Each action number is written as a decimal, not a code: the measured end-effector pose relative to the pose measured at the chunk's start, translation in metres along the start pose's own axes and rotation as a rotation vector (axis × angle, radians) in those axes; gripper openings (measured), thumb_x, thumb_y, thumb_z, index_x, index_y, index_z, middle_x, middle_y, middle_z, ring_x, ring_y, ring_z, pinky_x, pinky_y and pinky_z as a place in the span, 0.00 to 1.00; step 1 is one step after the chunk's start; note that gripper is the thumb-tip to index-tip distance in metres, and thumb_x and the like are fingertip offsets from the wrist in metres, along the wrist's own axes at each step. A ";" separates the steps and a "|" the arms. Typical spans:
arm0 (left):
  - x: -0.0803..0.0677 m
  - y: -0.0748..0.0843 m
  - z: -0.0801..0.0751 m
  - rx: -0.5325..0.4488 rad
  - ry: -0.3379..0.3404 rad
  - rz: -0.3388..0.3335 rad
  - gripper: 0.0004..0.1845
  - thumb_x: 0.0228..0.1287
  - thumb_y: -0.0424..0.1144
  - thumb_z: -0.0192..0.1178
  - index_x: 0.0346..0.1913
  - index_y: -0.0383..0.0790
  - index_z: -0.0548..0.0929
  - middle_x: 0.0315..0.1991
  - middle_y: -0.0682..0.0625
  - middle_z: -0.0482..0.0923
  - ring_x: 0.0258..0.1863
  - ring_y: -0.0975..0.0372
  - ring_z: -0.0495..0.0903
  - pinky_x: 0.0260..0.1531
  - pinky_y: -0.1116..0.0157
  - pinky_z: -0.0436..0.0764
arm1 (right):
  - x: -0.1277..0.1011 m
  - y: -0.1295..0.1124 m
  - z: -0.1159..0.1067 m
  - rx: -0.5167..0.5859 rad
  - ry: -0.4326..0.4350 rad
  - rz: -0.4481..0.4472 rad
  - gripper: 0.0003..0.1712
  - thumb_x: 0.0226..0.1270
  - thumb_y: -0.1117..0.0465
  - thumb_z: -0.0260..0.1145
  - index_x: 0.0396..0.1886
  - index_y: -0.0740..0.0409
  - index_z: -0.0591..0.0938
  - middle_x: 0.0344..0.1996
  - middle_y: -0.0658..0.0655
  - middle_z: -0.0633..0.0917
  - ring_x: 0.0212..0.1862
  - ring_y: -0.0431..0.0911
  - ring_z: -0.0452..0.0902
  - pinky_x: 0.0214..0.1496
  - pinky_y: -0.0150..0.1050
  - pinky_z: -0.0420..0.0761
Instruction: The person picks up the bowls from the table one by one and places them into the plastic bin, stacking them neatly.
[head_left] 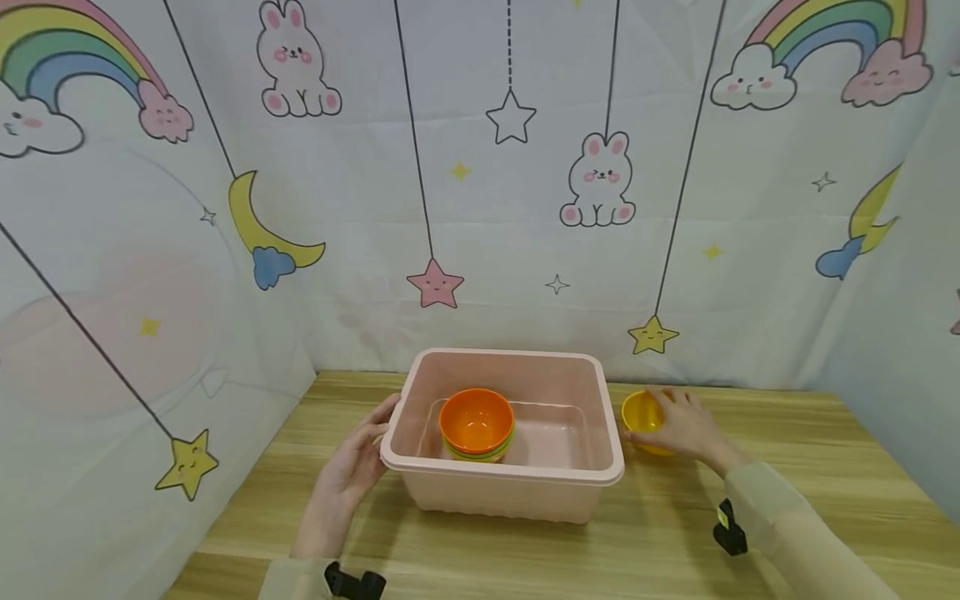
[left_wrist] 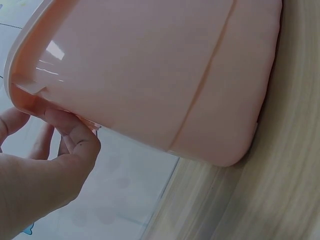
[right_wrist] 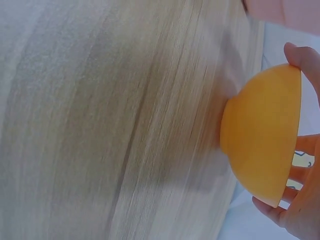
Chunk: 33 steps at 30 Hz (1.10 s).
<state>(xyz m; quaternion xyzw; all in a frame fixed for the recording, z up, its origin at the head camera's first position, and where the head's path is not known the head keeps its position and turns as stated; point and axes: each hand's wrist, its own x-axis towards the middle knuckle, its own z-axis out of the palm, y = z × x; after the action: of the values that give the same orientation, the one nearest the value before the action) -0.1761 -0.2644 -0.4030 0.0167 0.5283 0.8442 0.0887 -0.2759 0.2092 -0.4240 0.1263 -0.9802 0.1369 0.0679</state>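
Observation:
A pink plastic bin (head_left: 570,467) stands on the wooden table (head_left: 660,533). Inside it sits a stack of bowls with an orange bowl (head_left: 476,419) on top. My left hand (head_left: 358,462) holds the bin's left rim; in the left wrist view the thumb (left_wrist: 75,137) presses under the rim of the bin (left_wrist: 160,75). My right hand (head_left: 686,427) grips a yellow bowl (head_left: 642,414) just right of the bin. The right wrist view shows the yellow bowl (right_wrist: 262,145) tilted on its side near the table, with fingertips (right_wrist: 305,57) curled over its rim.
White cloth walls (head_left: 480,208) printed with rainbows, rabbits and stars close in the table on the left, back and right. Bare wood lies in front of the bin and to the right of my right hand.

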 end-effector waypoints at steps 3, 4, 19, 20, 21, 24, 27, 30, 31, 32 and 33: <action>0.000 0.000 -0.001 -0.010 0.010 -0.007 0.25 0.70 0.31 0.39 0.48 0.64 0.82 0.54 0.65 0.76 0.55 0.70 0.73 0.52 0.71 0.72 | -0.001 -0.001 0.000 -0.006 0.019 -0.010 0.58 0.46 0.27 0.66 0.67 0.63 0.68 0.59 0.76 0.71 0.58 0.71 0.63 0.56 0.69 0.67; 0.000 0.000 0.000 -0.010 0.010 -0.010 0.25 0.70 0.31 0.39 0.48 0.64 0.82 0.54 0.65 0.76 0.55 0.70 0.73 0.51 0.71 0.72 | -0.002 -0.001 0.000 -0.009 0.026 -0.012 0.57 0.46 0.27 0.66 0.67 0.63 0.68 0.59 0.75 0.71 0.58 0.71 0.63 0.55 0.69 0.67; 0.000 0.000 0.000 -0.009 -0.042 0.019 0.26 0.71 0.30 0.37 0.50 0.63 0.81 0.53 0.67 0.77 0.56 0.72 0.73 0.53 0.72 0.72 | -0.011 -0.008 -0.012 -0.012 0.045 -0.037 0.55 0.45 0.30 0.69 0.66 0.62 0.69 0.59 0.75 0.71 0.59 0.71 0.63 0.55 0.71 0.66; -0.001 0.000 0.000 -0.008 -0.033 0.016 0.26 0.71 0.30 0.37 0.50 0.63 0.81 0.53 0.67 0.77 0.56 0.71 0.73 0.53 0.72 0.72 | -0.011 -0.009 -0.012 -0.011 0.046 -0.036 0.55 0.45 0.31 0.69 0.66 0.62 0.69 0.58 0.75 0.71 0.59 0.72 0.63 0.55 0.71 0.66; -0.001 -0.001 0.000 -0.007 -0.024 0.012 0.26 0.71 0.31 0.37 0.49 0.64 0.81 0.53 0.66 0.77 0.56 0.71 0.73 0.54 0.72 0.71 | -0.012 -0.010 -0.012 -0.011 0.046 -0.033 0.55 0.45 0.31 0.70 0.66 0.62 0.69 0.59 0.75 0.71 0.59 0.72 0.63 0.55 0.71 0.66; -0.002 -0.002 0.001 -0.003 0.008 0.006 0.25 0.70 0.31 0.38 0.48 0.63 0.82 0.53 0.65 0.77 0.57 0.69 0.72 0.54 0.71 0.72 | -0.014 -0.011 -0.013 0.000 0.045 -0.020 0.55 0.45 0.31 0.70 0.66 0.63 0.69 0.59 0.76 0.70 0.59 0.72 0.62 0.56 0.71 0.65; -0.002 -0.002 0.000 -0.001 0.005 0.010 0.24 0.70 0.31 0.39 0.50 0.63 0.81 0.55 0.65 0.76 0.58 0.68 0.72 0.53 0.71 0.73 | -0.016 -0.012 -0.014 0.008 0.047 -0.009 0.55 0.46 0.31 0.70 0.66 0.63 0.68 0.60 0.76 0.69 0.59 0.72 0.62 0.56 0.72 0.64; -0.002 -0.001 -0.001 0.007 -0.019 0.018 0.23 0.71 0.32 0.39 0.53 0.63 0.79 0.56 0.65 0.75 0.58 0.68 0.72 0.50 0.71 0.74 | -0.018 -0.013 -0.016 0.011 0.056 -0.005 0.57 0.46 0.31 0.69 0.68 0.63 0.67 0.60 0.76 0.69 0.59 0.73 0.62 0.55 0.72 0.64; -0.002 -0.001 -0.002 0.009 -0.026 0.021 0.23 0.71 0.32 0.39 0.54 0.63 0.78 0.56 0.65 0.74 0.58 0.68 0.72 0.50 0.71 0.74 | -0.018 -0.013 -0.017 0.012 0.058 -0.003 0.57 0.46 0.30 0.69 0.68 0.63 0.66 0.60 0.76 0.69 0.59 0.72 0.62 0.55 0.73 0.64; -0.002 -0.001 -0.003 0.011 -0.034 0.023 0.23 0.71 0.32 0.40 0.55 0.63 0.78 0.57 0.65 0.74 0.58 0.67 0.72 0.49 0.71 0.74 | -0.019 -0.014 -0.018 0.012 0.058 -0.001 0.58 0.46 0.30 0.69 0.68 0.63 0.66 0.60 0.75 0.69 0.59 0.72 0.62 0.55 0.73 0.64; -0.002 -0.001 -0.003 0.012 -0.043 0.026 0.23 0.72 0.33 0.40 0.55 0.63 0.77 0.57 0.65 0.74 0.57 0.67 0.72 0.48 0.71 0.74 | -0.019 -0.015 -0.020 0.014 0.061 0.000 0.58 0.46 0.30 0.69 0.68 0.63 0.66 0.60 0.75 0.69 0.59 0.72 0.62 0.54 0.72 0.65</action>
<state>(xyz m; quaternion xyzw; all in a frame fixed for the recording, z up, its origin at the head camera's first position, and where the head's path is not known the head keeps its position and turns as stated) -0.1740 -0.2672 -0.4051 0.0424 0.5310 0.8416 0.0889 -0.2513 0.2051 -0.4048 0.1226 -0.9766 0.1477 0.0969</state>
